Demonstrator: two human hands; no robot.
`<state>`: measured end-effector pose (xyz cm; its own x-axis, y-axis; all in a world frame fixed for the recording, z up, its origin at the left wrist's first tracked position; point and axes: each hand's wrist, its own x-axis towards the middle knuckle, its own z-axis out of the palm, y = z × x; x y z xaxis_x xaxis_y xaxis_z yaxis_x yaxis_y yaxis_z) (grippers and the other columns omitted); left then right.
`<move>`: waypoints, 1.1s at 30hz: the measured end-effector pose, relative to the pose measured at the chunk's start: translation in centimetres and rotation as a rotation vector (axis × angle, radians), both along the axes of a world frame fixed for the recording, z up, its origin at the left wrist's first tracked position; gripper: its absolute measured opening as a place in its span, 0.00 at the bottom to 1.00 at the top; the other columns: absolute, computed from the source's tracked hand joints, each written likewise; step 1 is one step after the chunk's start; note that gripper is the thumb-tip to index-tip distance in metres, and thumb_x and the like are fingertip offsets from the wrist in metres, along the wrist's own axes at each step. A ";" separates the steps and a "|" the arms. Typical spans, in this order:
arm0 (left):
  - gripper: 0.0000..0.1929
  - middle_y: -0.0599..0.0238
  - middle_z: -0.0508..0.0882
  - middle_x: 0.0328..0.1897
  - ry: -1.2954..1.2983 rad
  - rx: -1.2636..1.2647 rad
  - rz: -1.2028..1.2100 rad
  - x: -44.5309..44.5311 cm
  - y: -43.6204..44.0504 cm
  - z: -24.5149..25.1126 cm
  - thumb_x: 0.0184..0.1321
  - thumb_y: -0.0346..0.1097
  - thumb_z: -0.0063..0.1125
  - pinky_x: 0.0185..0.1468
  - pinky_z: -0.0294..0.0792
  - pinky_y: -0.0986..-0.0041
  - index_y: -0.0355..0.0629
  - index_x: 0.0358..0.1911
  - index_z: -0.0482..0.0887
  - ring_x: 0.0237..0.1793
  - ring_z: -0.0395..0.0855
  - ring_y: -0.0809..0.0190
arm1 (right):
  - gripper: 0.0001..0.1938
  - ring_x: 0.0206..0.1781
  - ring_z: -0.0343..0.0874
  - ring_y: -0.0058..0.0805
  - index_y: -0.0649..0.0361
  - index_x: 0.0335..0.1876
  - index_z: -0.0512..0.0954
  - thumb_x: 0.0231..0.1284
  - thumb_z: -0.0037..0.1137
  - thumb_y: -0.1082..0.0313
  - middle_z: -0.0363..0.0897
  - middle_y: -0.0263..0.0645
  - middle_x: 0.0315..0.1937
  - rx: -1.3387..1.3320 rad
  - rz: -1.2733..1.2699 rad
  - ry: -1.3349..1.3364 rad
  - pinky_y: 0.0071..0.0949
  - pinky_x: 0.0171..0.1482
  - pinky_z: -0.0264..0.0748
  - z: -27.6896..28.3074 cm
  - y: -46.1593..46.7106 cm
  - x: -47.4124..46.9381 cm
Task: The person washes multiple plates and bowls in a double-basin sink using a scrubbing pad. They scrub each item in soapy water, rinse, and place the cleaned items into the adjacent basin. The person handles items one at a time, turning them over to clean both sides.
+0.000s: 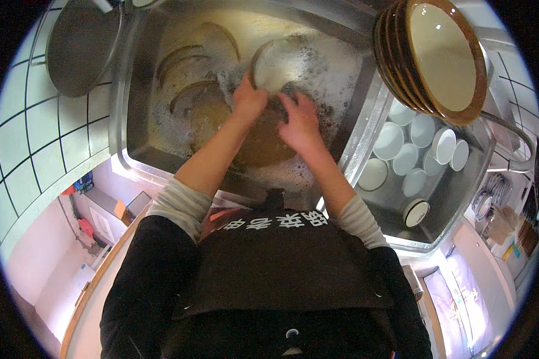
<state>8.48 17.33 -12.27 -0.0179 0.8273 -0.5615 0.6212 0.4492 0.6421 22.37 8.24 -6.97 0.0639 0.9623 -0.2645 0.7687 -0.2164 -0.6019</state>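
My left hand grips the near left rim of a round bowl, which is tilted in soapy, brownish water. Beside it, my right hand is closed around a dark scrubbing pad at the bowl's lower right edge; its fingertips are partly hidden. Both hands are inside the left basin of a stainless steel sink. Left of my hands, several brown-rimmed dishes lie partly under the water and foam.
The right basin holds several small white bowls and one dark-rimmed bowl. A stack of brown-rimmed bowls stands at upper right. A large round dark pan or lid is near the tiled wall at left.
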 end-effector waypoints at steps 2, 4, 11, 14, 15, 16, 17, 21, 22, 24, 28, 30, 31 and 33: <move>0.39 0.40 0.79 0.62 -0.094 -0.072 0.074 -1.3 -1.2 1.1 0.53 0.34 0.62 0.66 0.70 0.58 0.43 0.72 0.62 0.61 0.79 0.41 | 0.35 0.67 0.65 0.56 0.46 0.69 0.71 0.48 0.65 0.70 0.64 0.56 0.68 0.011 0.110 -0.076 0.48 0.65 0.66 -0.7 -0.5 -2.0; 0.38 0.42 0.78 0.63 -0.134 -0.157 0.170 -2.4 -2.1 3.6 0.54 0.34 0.62 0.65 0.71 0.59 0.43 0.72 0.63 0.61 0.79 0.43 | 0.35 0.66 0.67 0.54 0.47 0.69 0.70 0.50 0.62 0.72 0.66 0.55 0.66 0.032 0.210 -0.168 0.48 0.63 0.66 -0.9 -0.8 -4.2; 0.39 0.47 0.77 0.63 -0.402 -0.409 0.231 -7.6 -5.7 4.8 0.57 0.41 0.65 0.62 0.72 0.61 0.41 0.72 0.62 0.60 0.78 0.47 | 0.26 0.60 0.73 0.53 0.52 0.63 0.74 0.55 0.56 0.75 0.72 0.52 0.60 -0.117 0.423 -0.203 0.47 0.58 0.74 -1.7 -3.3 -5.2; 0.40 0.50 0.76 0.63 -0.439 -0.411 0.251 -7.3 -8.0 2.9 0.58 0.47 0.64 0.63 0.70 0.62 0.39 0.72 0.61 0.62 0.76 0.49 | 0.26 0.59 0.74 0.53 0.53 0.62 0.74 0.53 0.58 0.73 0.73 0.52 0.58 -0.127 0.308 -0.022 0.47 0.58 0.74 -0.1 -3.9 -5.9; 0.40 0.50 0.76 0.63 -0.651 -0.429 0.382 -6.9 -9.0 0.6 0.59 0.49 0.63 0.64 0.69 0.62 0.39 0.72 0.61 0.62 0.75 0.50 | 0.26 0.59 0.74 0.53 0.54 0.62 0.74 0.53 0.59 0.73 0.74 0.52 0.58 -0.111 0.189 0.110 0.48 0.58 0.74 0.2 -3.8 -6.9; 0.40 0.51 0.76 0.64 -0.869 -0.453 0.509 -6.1 -9.3 0.3 0.60 0.50 0.62 0.65 0.68 0.62 0.38 0.72 0.61 0.63 0.74 0.51 | 0.27 0.59 0.74 0.53 0.54 0.62 0.73 0.52 0.60 0.73 0.74 0.51 0.57 -0.101 0.062 0.232 0.48 0.59 0.74 0.3 -4.0 -7.4; 0.40 0.51 0.76 0.64 -0.766 -0.431 0.456 -6.6 -9.3 0.2 0.60 0.51 0.61 0.65 0.67 0.61 0.38 0.72 0.61 0.64 0.73 0.51 | 0.27 0.59 0.74 0.54 0.54 0.62 0.73 0.52 0.59 0.73 0.74 0.51 0.57 -0.004 0.079 0.241 0.48 0.59 0.74 -0.4 -4.5 -7.9; 0.39 0.52 0.73 0.68 -0.762 -0.444 0.317 -9.4 -6.9 2.2 0.62 0.51 0.59 0.65 0.66 0.57 0.37 0.71 0.61 0.65 0.72 0.50 | 0.26 0.60 0.74 0.54 0.55 0.62 0.74 0.52 0.59 0.73 0.73 0.51 0.59 -0.002 0.273 0.097 0.48 0.60 0.73 -2.2 -6.5 -5.7; 0.41 0.52 0.72 0.69 -0.737 -0.467 0.396 -9.4 -6.3 3.5 0.61 0.51 0.60 0.66 0.65 0.57 0.37 0.73 0.59 0.66 0.71 0.50 | 0.26 0.60 0.73 0.54 0.55 0.61 0.74 0.53 0.59 0.72 0.73 0.51 0.60 0.008 0.319 -0.002 0.48 0.60 0.73 -1.9 -5.8 -5.6; 0.44 0.51 0.71 0.70 -0.699 -0.394 0.473 -8.9 -6.9 5.3 0.60 0.50 0.61 0.69 0.63 0.59 0.37 0.75 0.54 0.68 0.69 0.50 | 0.22 0.59 0.74 0.53 0.57 0.59 0.75 0.56 0.56 0.74 0.73 0.50 0.59 0.082 0.291 -0.011 0.47 0.59 0.73 -0.2 -5.0 -6.5; 0.51 0.50 0.68 0.72 -0.663 -0.214 0.438 -9.0 -9.5 0.7 0.57 0.49 0.65 0.72 0.59 0.63 0.39 0.78 0.46 0.69 0.68 0.52 | 0.25 0.58 0.76 0.51 0.55 0.61 0.74 0.53 0.50 0.79 0.75 0.47 0.56 0.129 0.091 0.363 0.46 0.59 0.75 1.0 -4.2 -10.0; 0.51 0.50 0.68 0.72 -0.633 -0.354 0.381 -9.8 -9.0 1.1 0.57 0.50 0.66 0.71 0.60 0.62 0.38 0.78 0.47 0.69 0.68 0.52 | 0.22 0.57 0.77 0.49 0.55 0.60 0.75 0.59 0.48 0.75 0.75 0.47 0.56 0.099 0.298 0.092 0.44 0.58 0.75 -1.0 -5.1 -7.8; 0.50 0.50 0.68 0.72 -0.595 -0.397 0.303 -9.3 -6.9 4.6 0.57 0.50 0.66 0.71 0.60 0.62 0.38 0.77 0.48 0.69 0.68 0.52 | 0.20 0.57 0.78 0.47 0.55 0.60 0.76 0.62 0.46 0.72 0.76 0.48 0.57 0.085 0.394 -0.046 0.44 0.58 0.76 -1.8 -5.6 -6.4; 0.49 0.50 0.68 0.72 -0.561 -0.394 0.273 -8.8 -5.6 7.7 0.58 0.50 0.65 0.71 0.61 0.63 0.38 0.77 0.49 0.68 0.69 0.51 | 0.22 0.56 0.77 0.49 0.56 0.61 0.76 0.58 0.49 0.75 0.77 0.47 0.53 0.094 0.368 -0.091 0.44 0.57 0.76 -1.4 -5.3 -5.7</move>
